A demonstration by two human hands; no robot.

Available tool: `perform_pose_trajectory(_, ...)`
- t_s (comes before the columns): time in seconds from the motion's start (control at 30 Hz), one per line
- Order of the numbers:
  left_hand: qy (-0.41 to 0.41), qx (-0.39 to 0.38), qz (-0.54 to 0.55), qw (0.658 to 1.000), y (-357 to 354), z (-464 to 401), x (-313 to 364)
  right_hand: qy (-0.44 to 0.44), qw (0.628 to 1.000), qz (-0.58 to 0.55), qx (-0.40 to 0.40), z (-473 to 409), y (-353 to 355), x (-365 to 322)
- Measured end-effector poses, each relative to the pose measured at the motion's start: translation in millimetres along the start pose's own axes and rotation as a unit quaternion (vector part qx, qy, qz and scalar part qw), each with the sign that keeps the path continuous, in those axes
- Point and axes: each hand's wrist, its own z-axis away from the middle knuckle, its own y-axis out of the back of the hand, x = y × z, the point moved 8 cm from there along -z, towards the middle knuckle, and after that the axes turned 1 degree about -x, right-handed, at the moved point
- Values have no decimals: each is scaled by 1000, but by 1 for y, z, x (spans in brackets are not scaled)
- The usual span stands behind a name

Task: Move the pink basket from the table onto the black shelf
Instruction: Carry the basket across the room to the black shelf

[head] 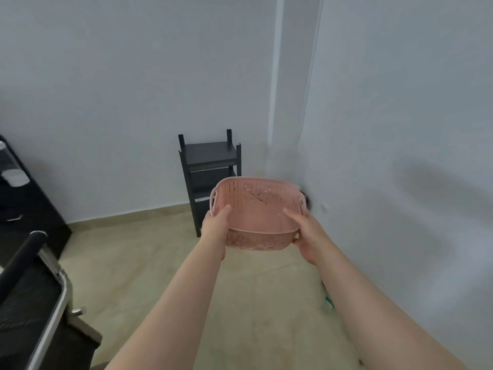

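Observation:
I hold the pink basket [256, 209] in the air in front of me with both hands, its perforated inside tilted towards me. My left hand [214, 225] grips its left rim, thumb inside. My right hand [306, 236] grips the right rim and side. The basket is empty. Behind it, against the white wall near the room's corner, stands the black shelf [209, 158], a narrow unit with several tiers; its bare top tier shows above the basket and its lower tiers are partly hidden by the basket.
A black table [29, 209] with white items stands at the left wall. A black chair with a metal frame [40, 297] is at the lower left. Beige floor lies between me and the shelf. A small green object [328, 303] lies by the right wall.

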Motion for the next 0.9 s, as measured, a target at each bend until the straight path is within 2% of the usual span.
perform_pose_trajectory(0.37, -9, 47, 21, 999, -47, -113, 59, 25, 997, 7, -71, -166, -18, -48)
perform_pose_trajectory(0.6, 5, 63, 32, 997, -60, -217, 84, -12, 998, 22, -50, -271, -37, -53)
perform_pose_trajectory(0.9, 38, 62, 27, 997, -76, -401, 143, -24, 998, 23, -44, -443, -90, -80)
